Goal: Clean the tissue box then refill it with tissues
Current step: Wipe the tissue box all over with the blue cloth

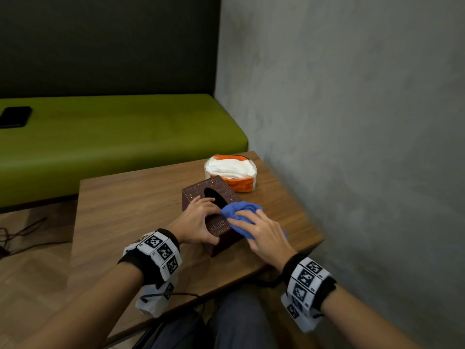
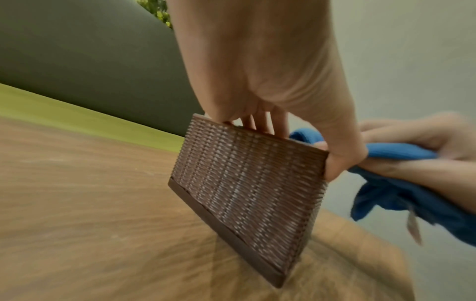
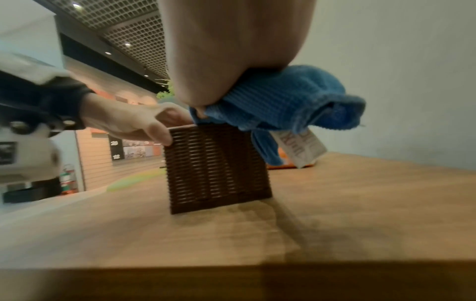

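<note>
A dark brown woven tissue box with an oval slot on top stands on the wooden table. My left hand grips its near top corner, thumb on the end face and fingers across the top; the left wrist view shows the box's side. My right hand holds a crumpled blue cloth against the box's right top edge, seen too in the right wrist view as cloth above the box. An orange-and-white pack of tissues, open on top, lies just behind the box.
A green bench runs behind the table, with a black phone on its left end. A grey wall stands close on the right. Cables lie on the floor at the left.
</note>
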Available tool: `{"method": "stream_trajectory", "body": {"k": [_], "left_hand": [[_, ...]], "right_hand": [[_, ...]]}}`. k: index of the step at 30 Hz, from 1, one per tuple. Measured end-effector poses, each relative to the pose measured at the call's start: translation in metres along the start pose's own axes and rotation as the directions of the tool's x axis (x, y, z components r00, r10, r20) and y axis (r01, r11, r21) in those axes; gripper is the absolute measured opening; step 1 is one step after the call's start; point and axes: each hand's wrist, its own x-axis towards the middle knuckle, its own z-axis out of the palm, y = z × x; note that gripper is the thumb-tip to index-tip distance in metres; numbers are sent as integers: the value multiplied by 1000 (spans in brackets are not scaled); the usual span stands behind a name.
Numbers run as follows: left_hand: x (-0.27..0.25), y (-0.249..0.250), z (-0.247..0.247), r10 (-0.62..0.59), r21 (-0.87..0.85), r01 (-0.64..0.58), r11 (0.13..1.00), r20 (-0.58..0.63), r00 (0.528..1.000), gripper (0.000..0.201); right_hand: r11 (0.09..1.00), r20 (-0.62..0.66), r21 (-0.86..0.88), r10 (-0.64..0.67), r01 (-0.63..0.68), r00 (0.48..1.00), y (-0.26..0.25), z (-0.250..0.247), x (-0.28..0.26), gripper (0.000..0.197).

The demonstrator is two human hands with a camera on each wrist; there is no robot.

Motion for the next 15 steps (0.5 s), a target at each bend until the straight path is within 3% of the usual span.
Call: {"method": "stream_trajectory", "body": {"k": [3, 8, 15], "left_hand": [[-1, 6, -5, -12, 9, 11, 1000, 93, 996, 97], [-5, 13, -8, 0, 6, -1, 1000, 161, 987, 78], [-4, 14, -10, 5, -6, -4, 1000, 145, 989, 63]], "right_hand": [[993, -38, 8, 119, -119, 992, 4, 1, 28, 47], [975, 76, -31, 223, -221, 972, 5, -1, 85, 44], [986, 88, 20, 160, -163, 983, 6, -11, 7, 43]]}}
